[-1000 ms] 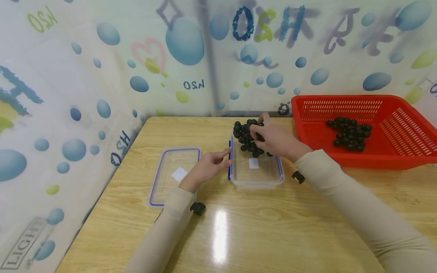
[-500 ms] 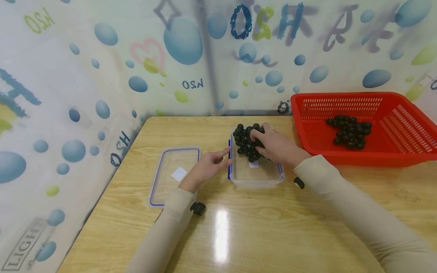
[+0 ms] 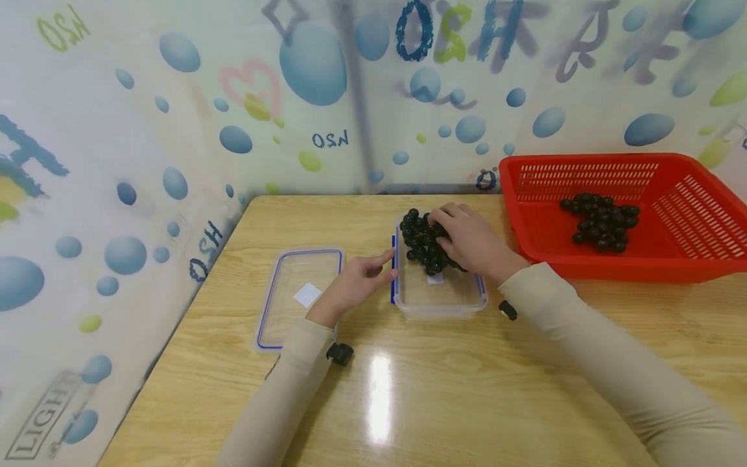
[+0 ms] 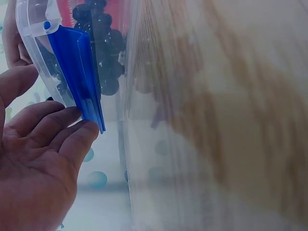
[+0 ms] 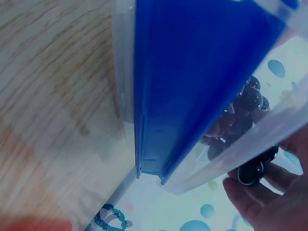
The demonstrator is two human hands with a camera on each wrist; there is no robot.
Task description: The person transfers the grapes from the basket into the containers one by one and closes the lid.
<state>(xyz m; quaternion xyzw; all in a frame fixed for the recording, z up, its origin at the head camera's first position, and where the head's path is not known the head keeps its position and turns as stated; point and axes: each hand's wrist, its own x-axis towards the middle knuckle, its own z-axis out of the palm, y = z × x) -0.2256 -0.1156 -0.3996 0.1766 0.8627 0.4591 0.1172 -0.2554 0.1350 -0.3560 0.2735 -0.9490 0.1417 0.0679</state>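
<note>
- So the right hand [image 3: 471,243] had its fingers curled round a bunch of black grapes [image 3: 421,241], a proper hold on the fruit rather than a light touch.
- That bunch was in the far half of the clear plastic container [image 3: 440,299], partly over a white square label. Couldn't tell whether its full weight was on the bottom.
- Left hand [image 3: 357,282] wasn't clamped on anything: fingers apart from the thumb, fingertips resting against the blue latch [image 4: 79,72] on the container's left side.
- My take on doing this bit well: let the bunch down softly, tuck loose grapes inside the rim, and only loosen the fingers once it sits by itself. Squeezing would probably bruise or pop a few off.
- Light pressure from the left seems plenty to steady a box like that; a hard shove could make it slide.
- Second bunch [image 3: 601,220] lay in the red plastic basket [image 3: 618,268], over on the right.
- Blue-edged lid [image 3: 281,279] lay flat to the left, partly behind the left forearm.
- Surface was a glossy wood-grain table [image 3: 455,395] with a bright light streak near the front.
- Room-wise, pale walls [image 3: 385,117] with blue and green bubbles plus lettering, meeting in a corner behind the table.
</note>
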